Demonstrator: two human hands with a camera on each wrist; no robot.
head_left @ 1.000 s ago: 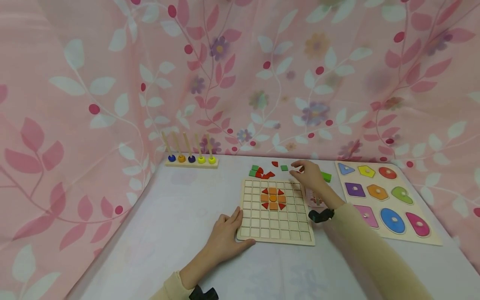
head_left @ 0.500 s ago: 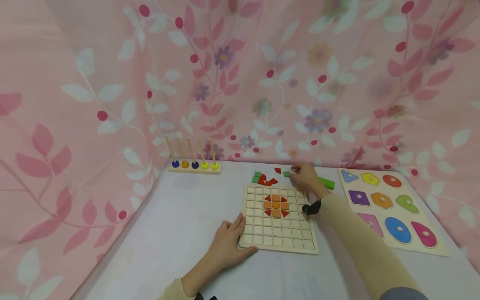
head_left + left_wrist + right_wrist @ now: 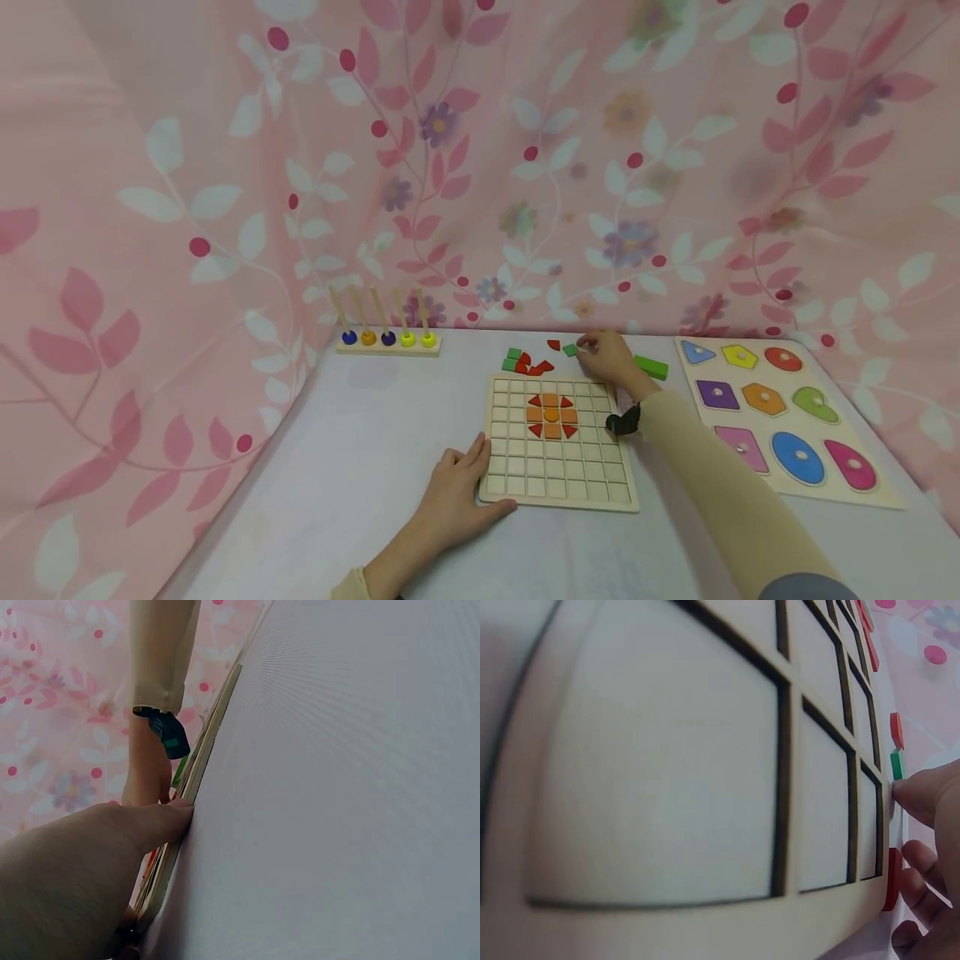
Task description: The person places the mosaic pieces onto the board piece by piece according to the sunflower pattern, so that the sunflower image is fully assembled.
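A square wooden grid board [image 3: 558,475] bears a pattern of orange and red pieces around an orange disc [image 3: 552,414]. At its near left corner my left hand [image 3: 453,504] holds the board, thumb along the front edge and fingers along the left side. The left wrist view shows the thumb [image 3: 161,821] against the board's edge. Beyond the far right corner, my right hand [image 3: 609,358] pinches a small green square tile [image 3: 570,350] at its edge. A red piece [image 3: 892,879] shows by the curled fingers in the right wrist view; whether they touch it is unclear.
Loose green tiles [image 3: 511,364] and red pieces [image 3: 535,371] lie behind the board, with a green block [image 3: 651,367] right of the right hand. A shape puzzle [image 3: 705,417] lies at the right. A bead-peg stand [image 3: 387,350] stands at the back left, before a floral curtain [image 3: 480,167].
My right hand has moved left to the green tile, which has turned and shifted slightly. The left hand stays at the board's corner. The head view has shifted a little.
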